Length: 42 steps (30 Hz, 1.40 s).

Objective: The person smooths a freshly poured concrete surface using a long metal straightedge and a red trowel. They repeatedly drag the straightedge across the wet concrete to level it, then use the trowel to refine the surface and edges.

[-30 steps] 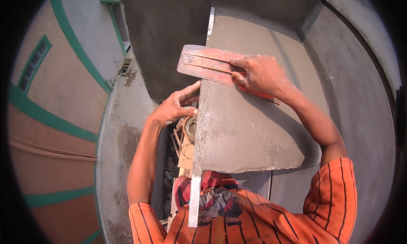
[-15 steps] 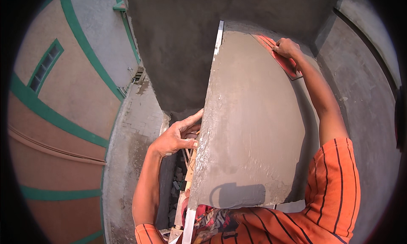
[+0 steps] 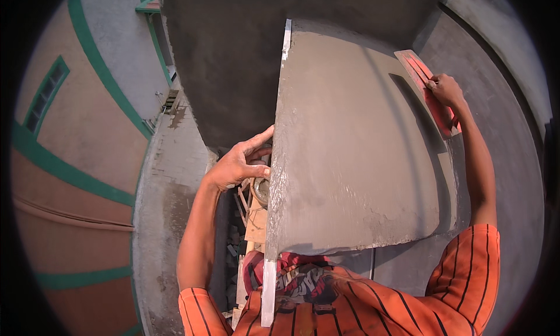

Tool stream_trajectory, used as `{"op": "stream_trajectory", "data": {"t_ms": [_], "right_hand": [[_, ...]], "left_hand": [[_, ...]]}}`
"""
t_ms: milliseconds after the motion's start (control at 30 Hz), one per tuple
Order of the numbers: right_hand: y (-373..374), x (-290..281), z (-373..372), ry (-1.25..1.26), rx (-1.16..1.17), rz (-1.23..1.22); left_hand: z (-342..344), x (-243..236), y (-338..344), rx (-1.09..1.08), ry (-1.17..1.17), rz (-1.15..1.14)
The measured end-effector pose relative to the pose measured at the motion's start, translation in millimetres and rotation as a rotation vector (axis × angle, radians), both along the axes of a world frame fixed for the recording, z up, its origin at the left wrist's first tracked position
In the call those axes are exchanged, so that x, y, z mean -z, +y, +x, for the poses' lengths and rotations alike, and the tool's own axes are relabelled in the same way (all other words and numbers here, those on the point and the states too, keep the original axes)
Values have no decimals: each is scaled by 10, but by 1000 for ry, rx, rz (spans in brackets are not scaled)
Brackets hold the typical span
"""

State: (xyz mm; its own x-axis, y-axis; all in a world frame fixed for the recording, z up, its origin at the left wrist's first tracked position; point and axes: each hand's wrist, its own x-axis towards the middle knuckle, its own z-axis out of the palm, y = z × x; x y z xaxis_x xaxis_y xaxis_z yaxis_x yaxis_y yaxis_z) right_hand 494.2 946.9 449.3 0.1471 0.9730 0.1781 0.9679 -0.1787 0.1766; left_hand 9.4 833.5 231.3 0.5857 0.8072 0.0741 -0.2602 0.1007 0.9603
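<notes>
Outdoors and high up, the view drops past a wall corner to a salmon-coloured neighbouring building with green bands (image 3: 64, 166) and a grey concrete ledge (image 3: 169, 178) far below. Facing the person is a broad face of wet grey cement plaster (image 3: 356, 155), edged on its left by a thin straight metal guide strip (image 3: 274, 178) that runs down the corner. The right hand (image 3: 446, 91) is stretched up to the upper right of that face, fingers wrapped around the handle of a flat red rectangular plastering float (image 3: 429, 93), whose blade lies against the plaster near its right edge. The left hand (image 3: 239, 164) rests at the corner just beside the guide strip, fingers loosely spread with the thumb and fingertips touching the plaster's left edge. Judging by the surface, most of the spreading looks done: the coat covers the panel from strip to right margin and reads fairly even, with a slight sheen. What seems left is finishing, since faint trowel streaks and rough flecks show along the left edge and the lower border ends in a ragged line above bare grey wall (image 3: 402, 266). Darker, drier plaster (image 3: 227, 67) fills the adjoining face to the left.
</notes>
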Motion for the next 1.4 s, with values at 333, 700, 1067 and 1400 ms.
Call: {"op": "stream_trajectory", "data": {"t_ms": [333, 700, 1067, 1400], "right_hand": [[-805, 743, -2023, 49, -875, -229], [1214, 671, -198, -48, 43, -54], [1733, 619, 1344, 612, 143, -41], [1396, 530, 704, 759, 107, -312]], "left_hand": [[-80, 74, -67, -31, 48, -133], [-48, -129, -250, -105, 22, -164], [-35, -221, -225, -146, 140, -126], [28, -304, -180, -157, 154, -170]]}}
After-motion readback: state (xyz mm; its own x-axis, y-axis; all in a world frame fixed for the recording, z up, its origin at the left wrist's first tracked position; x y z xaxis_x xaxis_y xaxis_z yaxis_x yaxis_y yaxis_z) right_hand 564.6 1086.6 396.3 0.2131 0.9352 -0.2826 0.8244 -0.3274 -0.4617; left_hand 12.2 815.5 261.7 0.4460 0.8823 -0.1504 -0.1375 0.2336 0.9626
